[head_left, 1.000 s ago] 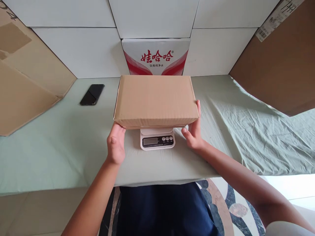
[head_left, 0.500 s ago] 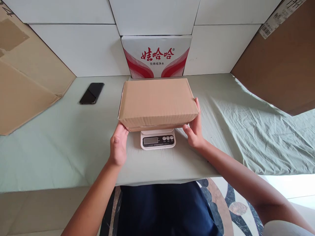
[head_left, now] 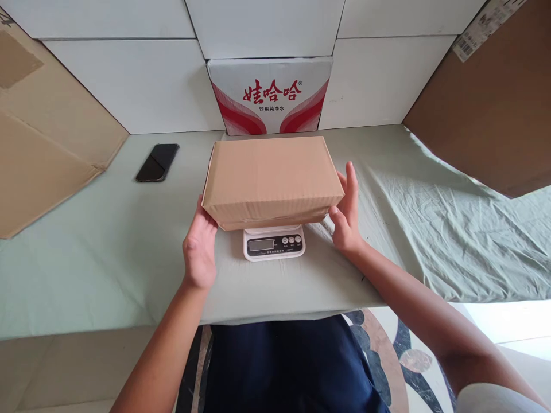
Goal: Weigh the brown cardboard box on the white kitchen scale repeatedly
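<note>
Open bench (head_left: 107, 246) left and right of carton (head_left: 271, 175). Blocked behind by printed box (head_left: 270, 94) against wall. Phone (head_left: 157, 162) far left; leaning cardboard (head_left: 491, 109) crowding right corner; another sheet (head_left: 38, 143) crowding left.

Likely home packing corner: cartons (head_left: 38, 137), scale (head_left: 274, 243), cloth-covered table (head_left: 107, 241).

Bright, even daylight fills a sharp picture, with only a soft shadow beneath the cardboard box (head_left: 272, 178) on the worktop (head_left: 107, 252), while straight lines bow outward toward the edges.
</note>
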`<state>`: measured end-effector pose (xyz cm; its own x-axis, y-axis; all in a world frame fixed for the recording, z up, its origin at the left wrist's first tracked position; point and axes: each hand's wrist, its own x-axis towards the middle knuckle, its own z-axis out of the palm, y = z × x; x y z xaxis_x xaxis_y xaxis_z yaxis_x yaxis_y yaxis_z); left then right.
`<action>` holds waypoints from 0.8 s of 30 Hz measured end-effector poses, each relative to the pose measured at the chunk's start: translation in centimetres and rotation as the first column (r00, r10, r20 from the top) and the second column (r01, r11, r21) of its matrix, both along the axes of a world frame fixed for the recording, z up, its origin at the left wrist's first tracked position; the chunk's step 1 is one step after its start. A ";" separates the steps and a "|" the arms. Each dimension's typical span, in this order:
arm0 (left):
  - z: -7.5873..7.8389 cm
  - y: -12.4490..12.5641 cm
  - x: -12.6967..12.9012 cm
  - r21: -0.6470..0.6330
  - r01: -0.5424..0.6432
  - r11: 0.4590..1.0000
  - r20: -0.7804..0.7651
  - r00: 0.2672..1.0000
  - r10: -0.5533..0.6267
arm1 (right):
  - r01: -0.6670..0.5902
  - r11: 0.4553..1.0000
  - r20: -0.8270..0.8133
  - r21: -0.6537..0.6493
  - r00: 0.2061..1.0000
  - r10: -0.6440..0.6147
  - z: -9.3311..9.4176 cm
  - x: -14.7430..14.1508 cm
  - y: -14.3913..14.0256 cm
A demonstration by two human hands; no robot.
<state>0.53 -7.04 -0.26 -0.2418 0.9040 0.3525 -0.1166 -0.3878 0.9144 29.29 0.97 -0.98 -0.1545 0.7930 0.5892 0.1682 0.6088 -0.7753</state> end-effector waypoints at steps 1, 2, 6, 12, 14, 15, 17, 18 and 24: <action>-0.1 0.0 0.0 -0.005 0.002 1.000 0.000 1.000 -0.002 | -0.006 1.000 0.000 -0.005 1.000 0.006 0.0 0.0 0.0; -0.2 0.1 0.0 -0.009 0.002 1.000 0.000 1.000 -0.002 | -0.016 1.000 0.000 -0.008 1.000 0.016 0.0 0.0 0.0; -0.6 0.1 0.0 -0.016 0.001 1.000 -0.017 1.000 -0.001 | -0.080 0.997 -0.001 -0.002 0.997 0.080 -0.1 -0.2 -0.2; -0.6 -0.1 0.3 -0.027 0.017 0.999 -0.050 0.999 -0.019 | -0.103 0.994 -0.003 -0.026 0.995 0.103 -0.2 -0.3 0.0; -0.6 -0.1 0.2 -0.030 0.016 0.999 -0.052 0.998 -0.018 | -0.099 0.995 -0.001 -0.026 0.995 0.099 -0.3 -0.2 0.1; -0.6 -0.1 0.2 -0.028 0.015 1.000 -0.054 0.998 -0.017 | -0.098 0.995 0.000 -0.029 0.995 0.098 -0.3 -0.2 0.1; -0.7 -0.1 0.1 -0.019 0.012 1.000 -0.048 0.999 -0.013 | -0.089 0.995 0.005 -0.046 0.996 0.089 -0.3 -0.2 0.0; -0.8 0.0 0.0 -0.015 0.011 1.000 -0.042 0.999 -0.011 | -0.083 0.995 0.008 -0.055 0.996 0.084 -0.3 -0.2 0.0; -0.8 0.0 0.1 -0.030 0.019 0.999 -0.056 0.998 -0.020 | -0.074 0.997 0.009 -0.037 0.997 0.074 -0.3 -0.4 -0.5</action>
<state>0.60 -7.07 -1.07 -0.2044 0.9186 0.3382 -0.0715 -0.3585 0.9308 28.85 0.50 -1.24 -0.2193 0.8001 0.5584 0.1318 0.5914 -0.7956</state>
